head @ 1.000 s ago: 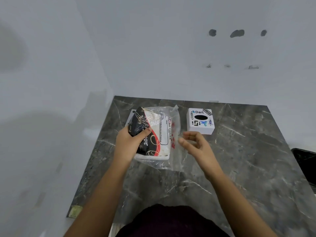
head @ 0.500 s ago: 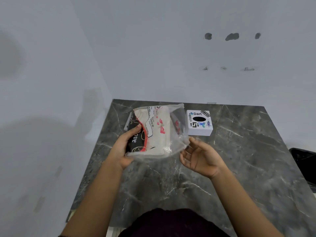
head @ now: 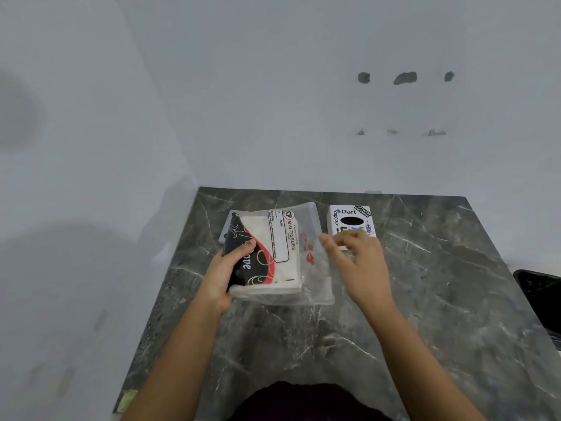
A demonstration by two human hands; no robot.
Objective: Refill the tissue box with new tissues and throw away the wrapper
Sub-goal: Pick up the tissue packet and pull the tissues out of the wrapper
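A pack of tissues (head: 273, 253) in a clear plastic wrapper with black, red and white print is held over the dark marble table (head: 425, 299). My left hand (head: 226, 268) grips the pack's left end, thumb on top. My right hand (head: 355, 256) pinches the loose clear right end of the wrapper (head: 315, 268). A white tissue box (head: 350, 218) with stickers and a black oval opening stands just behind my right hand, partly hidden by it.
A flat grey-white object (head: 226, 232) lies under the pack's far left corner, mostly hidden. A black object (head: 540, 299) sits off the table's right edge. White walls close the table at the back and left.
The pack has been turned flat with its printed face up. My right hand rose from under the wrapper's end and now pinches it near the box.
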